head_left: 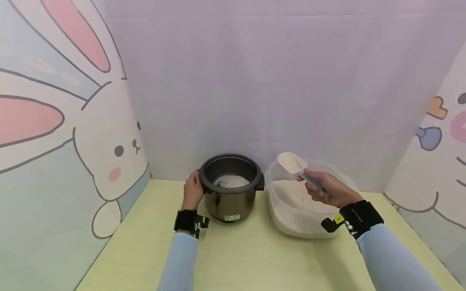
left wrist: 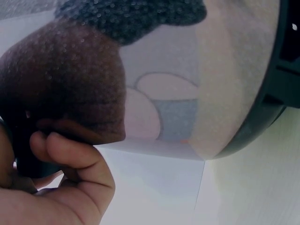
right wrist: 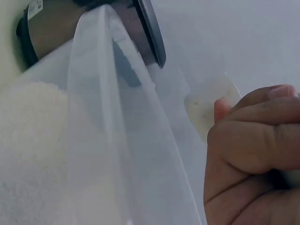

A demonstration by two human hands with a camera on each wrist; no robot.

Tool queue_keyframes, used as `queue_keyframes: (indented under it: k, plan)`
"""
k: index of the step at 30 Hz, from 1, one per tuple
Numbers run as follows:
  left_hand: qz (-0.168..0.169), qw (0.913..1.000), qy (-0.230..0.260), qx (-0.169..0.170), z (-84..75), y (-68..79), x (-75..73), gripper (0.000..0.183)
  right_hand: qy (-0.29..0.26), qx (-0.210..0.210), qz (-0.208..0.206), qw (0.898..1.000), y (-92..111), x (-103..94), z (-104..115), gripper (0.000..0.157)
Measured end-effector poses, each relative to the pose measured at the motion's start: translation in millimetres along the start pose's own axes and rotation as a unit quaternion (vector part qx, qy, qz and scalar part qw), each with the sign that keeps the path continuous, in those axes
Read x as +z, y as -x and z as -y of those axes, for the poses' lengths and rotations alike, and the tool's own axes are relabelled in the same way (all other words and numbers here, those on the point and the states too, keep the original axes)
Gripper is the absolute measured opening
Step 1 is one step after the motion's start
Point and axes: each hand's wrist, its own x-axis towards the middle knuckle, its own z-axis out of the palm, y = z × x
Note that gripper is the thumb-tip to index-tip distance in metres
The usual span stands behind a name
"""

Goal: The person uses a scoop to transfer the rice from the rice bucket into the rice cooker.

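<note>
A dark brown rice cooker without a lid stands at the back of the table, with white rice on its pot's bottom. My left hand grips its left side handle; in the left wrist view the fingers curl around the black handle beside the shiny body. My right hand holds a rice scoop by its handle. The scoop is full of rice and is raised over the left back part of a translucent bin. Rice lies inside that bin.
The bin stands just right of the cooker, whose black right handle sticks out towards it. Behind both hangs a pale curtain. Panels with cartoon rabbits flank the pale yellow-green table.
</note>
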Motion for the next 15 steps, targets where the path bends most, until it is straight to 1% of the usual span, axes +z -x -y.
queue_keyframes:
  k: [4,8,11,15]
  plan:
    - [-0.001,1.0000,-0.002,0.005,1.3,-0.6,1.0,0.042,-0.050,0.013,-0.031,0.998,-8,16.3,10,0.034]
    - [0.002,1.0000,0.004,0.002,2.0,-1.0,2.0,0.042,-0.109,0.031,-0.066,0.991,-18,34.4,21,0.027]
    - [-0.001,1.0000,0.007,0.000,2.1,-0.6,1.3,0.042,-0.121,0.039,-0.082,0.989,-27,48.3,27,0.025]
    - [-0.002,1.0000,0.008,-0.001,1.6,-0.1,0.8,0.042,-0.112,0.046,-0.087,0.989,-38,64.7,32,0.024]
